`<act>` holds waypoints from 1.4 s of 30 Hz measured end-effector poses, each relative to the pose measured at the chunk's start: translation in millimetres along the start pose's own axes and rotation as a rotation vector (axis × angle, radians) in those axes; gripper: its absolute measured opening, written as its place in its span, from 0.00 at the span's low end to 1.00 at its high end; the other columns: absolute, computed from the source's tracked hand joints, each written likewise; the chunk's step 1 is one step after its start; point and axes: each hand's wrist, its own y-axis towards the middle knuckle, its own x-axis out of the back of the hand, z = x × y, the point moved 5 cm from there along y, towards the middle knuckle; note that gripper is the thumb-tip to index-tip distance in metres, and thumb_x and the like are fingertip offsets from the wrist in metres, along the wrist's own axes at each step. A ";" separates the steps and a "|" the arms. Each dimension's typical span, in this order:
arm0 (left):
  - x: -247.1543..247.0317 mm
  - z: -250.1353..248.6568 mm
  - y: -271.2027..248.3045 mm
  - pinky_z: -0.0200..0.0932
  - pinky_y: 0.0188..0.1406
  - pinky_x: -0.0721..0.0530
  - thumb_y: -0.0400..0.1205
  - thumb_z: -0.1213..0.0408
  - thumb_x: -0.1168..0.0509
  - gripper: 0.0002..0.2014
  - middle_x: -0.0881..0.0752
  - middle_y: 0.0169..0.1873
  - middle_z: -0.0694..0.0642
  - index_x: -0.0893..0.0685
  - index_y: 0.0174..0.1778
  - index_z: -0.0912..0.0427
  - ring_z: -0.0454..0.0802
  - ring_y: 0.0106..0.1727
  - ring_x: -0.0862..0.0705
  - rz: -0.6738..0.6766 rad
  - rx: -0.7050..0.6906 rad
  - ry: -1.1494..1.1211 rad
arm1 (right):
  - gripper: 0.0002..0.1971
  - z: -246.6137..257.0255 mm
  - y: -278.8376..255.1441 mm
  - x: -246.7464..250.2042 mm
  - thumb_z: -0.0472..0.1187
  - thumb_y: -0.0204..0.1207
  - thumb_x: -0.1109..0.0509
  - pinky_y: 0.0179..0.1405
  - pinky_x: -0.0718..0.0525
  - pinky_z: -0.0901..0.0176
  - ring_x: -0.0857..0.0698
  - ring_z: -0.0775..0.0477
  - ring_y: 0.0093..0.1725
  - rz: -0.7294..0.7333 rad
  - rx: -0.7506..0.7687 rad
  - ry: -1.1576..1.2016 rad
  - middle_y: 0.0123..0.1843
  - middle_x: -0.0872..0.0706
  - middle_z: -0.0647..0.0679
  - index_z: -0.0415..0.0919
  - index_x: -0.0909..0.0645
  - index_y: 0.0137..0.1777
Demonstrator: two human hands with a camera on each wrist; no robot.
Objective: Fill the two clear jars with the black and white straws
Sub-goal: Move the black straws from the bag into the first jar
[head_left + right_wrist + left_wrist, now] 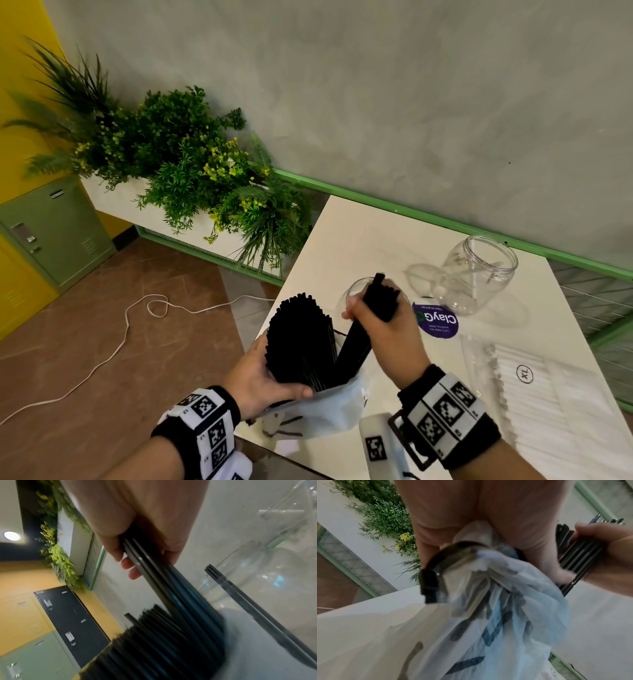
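My left hand [263,377] grips a clear plastic bag [322,411] holding a thick bundle of black straws [301,339], at the white table's near left edge. My right hand [380,325] is curled round a smaller bunch of black straws [380,298], with their lower ends still in the bag. That bunch rises in front of the near clear jar [356,291], which my hand largely hides. A second clear jar [476,274] stands empty further right. A pack of white straws [548,387] lies at the right. The right wrist view shows the gripped straws [154,566] beside a jar wall [257,574].
The white table [359,233] ends in a left edge near the bag. A purple round sticker [436,320] lies between the jars. A planter with green plants [191,164] stands to the left, a white cable [137,325] runs over the floor, and a green rail lines the wall.
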 end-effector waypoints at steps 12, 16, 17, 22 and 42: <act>-1.6 -16.0 -0.8 0.14 0.56 0.34 0.50 0.53 0.13 0.54 0.25 0.64 0.39 0.31 0.73 0.48 0.22 0.63 0.29 0.063 -0.085 -0.040 | 0.26 81.7 45.1 31.3 0.22 0.79 0.37 0.41 0.12 0.45 0.13 0.42 0.36 -0.222 0.271 0.125 0.43 0.18 0.45 0.48 0.36 0.69; -0.2 -12.8 -1.0 0.24 0.62 0.31 0.47 0.46 0.14 0.55 0.23 0.62 0.36 0.31 0.72 0.45 0.25 0.63 0.26 0.063 -0.054 -0.046 | 0.25 102.7 51.5 51.6 0.22 0.79 0.39 0.44 0.12 0.44 0.15 0.41 0.37 -0.305 0.387 0.120 0.43 0.18 0.45 0.48 0.37 0.68; -0.5 -11.2 -0.6 0.30 0.66 0.29 0.47 0.46 0.14 0.55 0.23 0.62 0.35 0.31 0.71 0.43 0.27 0.64 0.26 0.064 -0.040 -0.050 | 0.25 106.9 51.6 56.0 0.22 0.79 0.39 0.45 0.12 0.43 0.15 0.41 0.37 -0.339 0.441 0.111 0.43 0.19 0.45 0.48 0.37 0.67; -2.6 -8.2 1.1 0.46 0.73 0.29 0.48 0.42 0.15 0.55 0.23 0.64 0.35 0.33 0.71 0.39 0.33 0.68 0.26 0.052 -0.007 -0.035 | 0.24 85.9 54.4 56.5 0.20 0.77 0.41 0.50 0.14 0.43 0.15 0.36 0.39 -0.407 0.512 0.001 0.44 0.20 0.43 0.50 0.36 0.61; -0.8 -7.2 2.3 0.48 0.75 0.29 0.46 0.40 0.16 0.56 0.23 0.66 0.36 0.34 0.71 0.37 0.35 0.69 0.26 0.021 0.045 -0.021 | 0.13 -66.8 64.8 83.0 0.39 0.77 0.27 0.31 0.23 0.79 0.18 0.60 0.41 -0.270 -0.020 -0.445 0.43 0.17 0.53 0.48 0.29 0.55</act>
